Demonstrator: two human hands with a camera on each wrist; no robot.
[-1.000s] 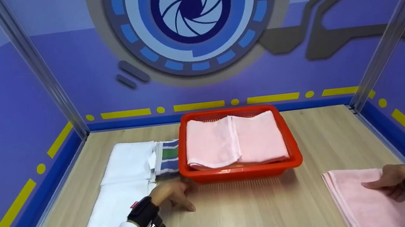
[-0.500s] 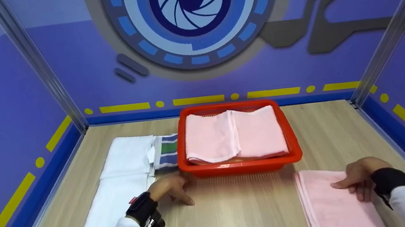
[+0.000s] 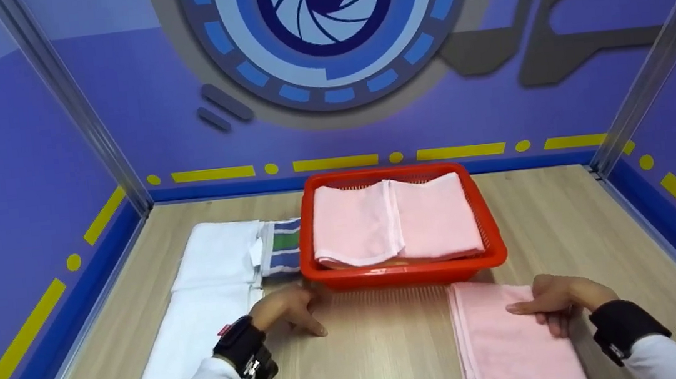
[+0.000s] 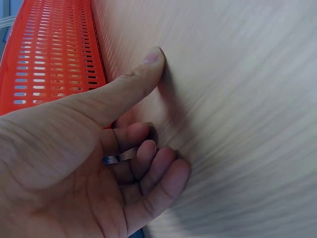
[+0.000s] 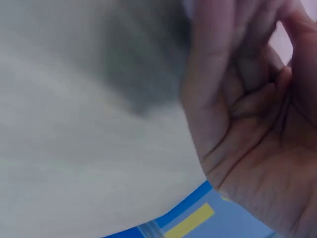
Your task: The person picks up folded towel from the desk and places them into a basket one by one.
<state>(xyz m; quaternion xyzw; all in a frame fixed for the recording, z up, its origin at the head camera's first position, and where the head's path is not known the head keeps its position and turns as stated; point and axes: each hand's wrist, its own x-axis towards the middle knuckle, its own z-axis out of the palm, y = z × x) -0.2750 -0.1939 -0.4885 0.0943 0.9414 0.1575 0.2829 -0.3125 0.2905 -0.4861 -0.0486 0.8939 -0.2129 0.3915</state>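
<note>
My right hand [image 3: 560, 299] pinches the right edge of a folded pink towel [image 3: 499, 348], thumb on top and the other fingers beneath. The towel is held in front of the red basket's right corner, its lower edge near the bottom of the head view. In the right wrist view only a pale bit of the towel shows past my fingers. My left hand [image 3: 288, 311] holds nothing and lies by the table top, its fingers loosely curled and thumb out in the left wrist view. It is between the white towels and the front left corner of the red basket [image 3: 406, 270].
Inside the basket lie folded pink towels [image 3: 351, 226]. White folded towels [image 3: 222, 252] lie on the wooden table [image 3: 380, 348] at the left. A striped cloth [image 3: 285, 246] in blue, green and white sits between them and the basket. Purple walls [image 3: 127, 98] enclose the back and sides.
My right hand has carried the pink towel leftward from the right side of the table towards the basket's front right corner. My left hand stays where it was.
</note>
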